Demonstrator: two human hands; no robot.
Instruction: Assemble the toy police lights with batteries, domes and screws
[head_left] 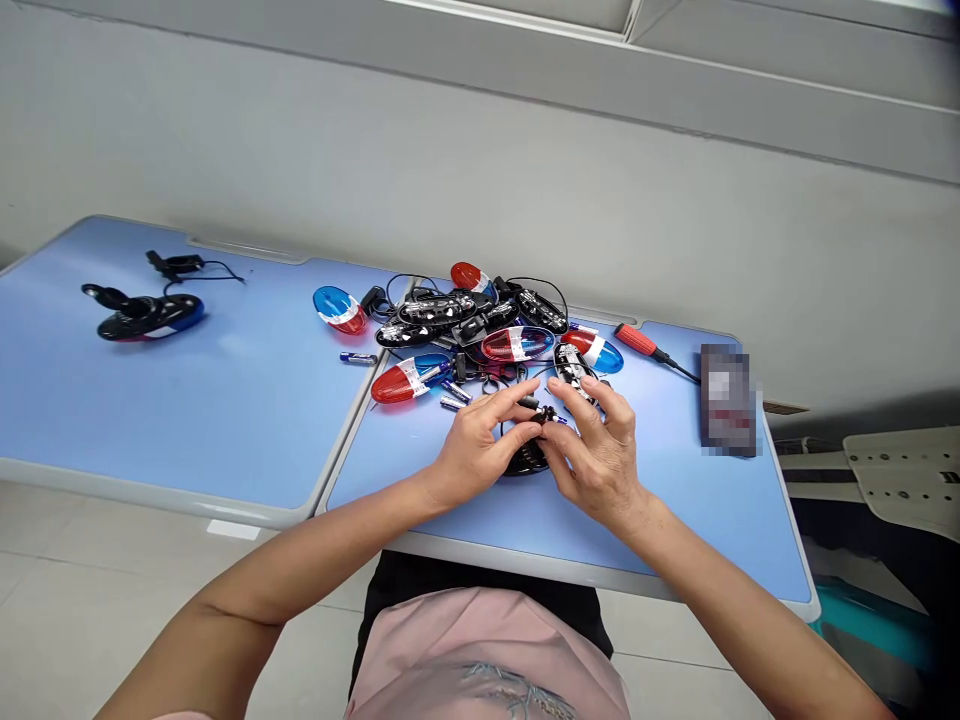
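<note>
Above the front of the right-hand table, my left hand [484,440] and my right hand [596,450] meet with thumbs and fingers bent inward. Between the fingertips they pinch a small black part [550,412], largely covered by the fingers. Just under it lies a black oval housing [527,462], partly hidden by both hands. Close beyond the fingers is another oval housing [574,368] with a silvery inside. To the left of my left hand rests a red, white and blue oval light cover [397,382], with blue-and-silver batteries [456,391] beside it.
A pile of black housings [439,308], cables and red-blue covers [517,344] fills the table's back middle. At right, a red-handled screwdriver [636,340] has a cord leading to a blurred dark box [727,400]. An assembled light [150,318] lies on the left table [247,420].
</note>
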